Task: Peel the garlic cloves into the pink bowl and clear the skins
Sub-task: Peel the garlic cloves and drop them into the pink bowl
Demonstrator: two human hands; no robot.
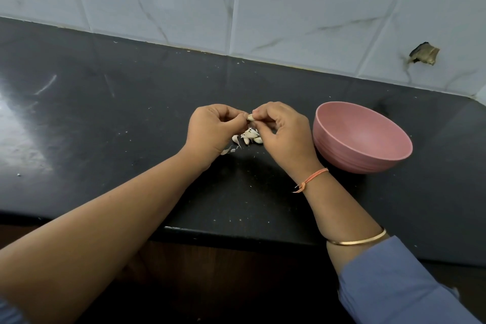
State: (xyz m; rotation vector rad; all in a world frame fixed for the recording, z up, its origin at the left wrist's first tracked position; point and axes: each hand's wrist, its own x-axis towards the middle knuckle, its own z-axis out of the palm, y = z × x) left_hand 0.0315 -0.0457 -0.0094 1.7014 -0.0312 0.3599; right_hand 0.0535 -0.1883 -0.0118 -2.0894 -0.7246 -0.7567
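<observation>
A garlic clove (pixel 250 117) is pinched between the fingertips of my left hand (pixel 214 131) and my right hand (pixel 282 130), a little above the counter. Under and between the hands lies a small heap of garlic cloves and skins (pixel 249 137), and a few loose skins (pixel 229 149) trail toward the left wrist. To the right of my right hand stands the pink bowl (pixel 342 150), upright, with nothing visible inside it.
The black counter (pixel 105 118) runs to a marbled tile wall (pixel 289 8) at the back, which has a broken hole (pixel 424 54) at the right. The counter's front edge (pixel 236 234) lies under my forearms. Small white flecks dot the counter.
</observation>
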